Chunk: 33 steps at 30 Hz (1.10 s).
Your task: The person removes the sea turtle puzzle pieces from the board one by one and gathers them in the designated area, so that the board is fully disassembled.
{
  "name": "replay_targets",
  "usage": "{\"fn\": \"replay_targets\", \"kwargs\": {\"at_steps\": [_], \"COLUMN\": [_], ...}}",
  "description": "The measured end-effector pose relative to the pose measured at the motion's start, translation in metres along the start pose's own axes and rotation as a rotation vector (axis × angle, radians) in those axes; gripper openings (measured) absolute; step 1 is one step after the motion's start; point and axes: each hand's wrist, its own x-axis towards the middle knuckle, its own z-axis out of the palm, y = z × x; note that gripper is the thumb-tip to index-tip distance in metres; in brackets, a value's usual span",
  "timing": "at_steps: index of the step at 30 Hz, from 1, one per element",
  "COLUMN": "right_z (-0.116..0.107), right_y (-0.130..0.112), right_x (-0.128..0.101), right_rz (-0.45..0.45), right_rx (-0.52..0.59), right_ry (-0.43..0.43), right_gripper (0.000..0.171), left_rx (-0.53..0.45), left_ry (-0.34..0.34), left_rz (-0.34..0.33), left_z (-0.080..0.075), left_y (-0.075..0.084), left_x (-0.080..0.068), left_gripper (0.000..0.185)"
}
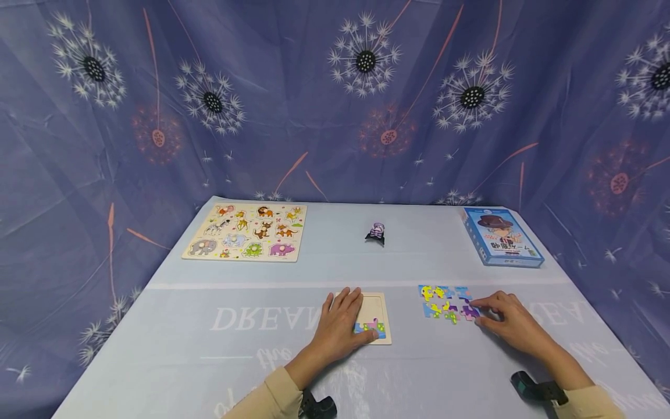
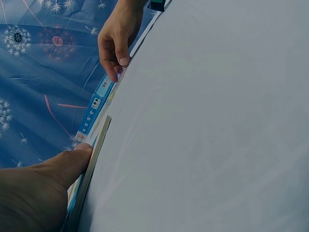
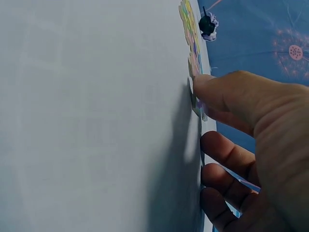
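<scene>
My left hand lies with straight fingers on the left side of a small wooden puzzle tray. Its thumb rests over the tray's lower edge, where a few joined pieces with green and pink print sit. To the right, loose jigsaw pieces in yellow, blue and purple lie in a cluster on the table. At the cluster's right edge, my right hand pinches a purple puzzle piece between thumb and index finger. In the right wrist view, the other fingers are bent near the tabletop.
A wooden animal puzzle board lies at the back left. A small purple and black hair clip sits at the back middle. The blue puzzle box stands at the back right, before a dandelion-print curtain.
</scene>
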Motion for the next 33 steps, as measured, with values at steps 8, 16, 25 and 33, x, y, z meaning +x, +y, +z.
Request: {"fn": "replay_targets", "kwargs": {"at_steps": [8,16,25,33], "right_z": [0.001,0.016,0.052,0.078], "right_y": [-0.002,-0.040,-0.105,-0.161], "right_x": [0.001,0.005,0.012,0.018], "right_rz": [-0.014,-0.162,-0.278,-0.371], "right_rx": [-0.008,-0.003,0.056,0.058], "right_ry": [0.026,0.188,0.205,0.115], "right_gripper": [0.034,0.028,0.026,0.028], "left_rx": [-0.013,-0.081,-0.083,-0.156], "left_ry": [-0.005,0.002,-0.048,-0.058], "left_rz": [0.003,0.017,0.050,0.089], "left_z": [-0.001,-0.012,-0.032,-0.037], "left_y": [-0.001,-0.012,-0.033,-0.046], "left_x": [0.000,-0.007,-0.025,-0.031], "left_gripper": [0.085,0.085,0.078,0.072]}}
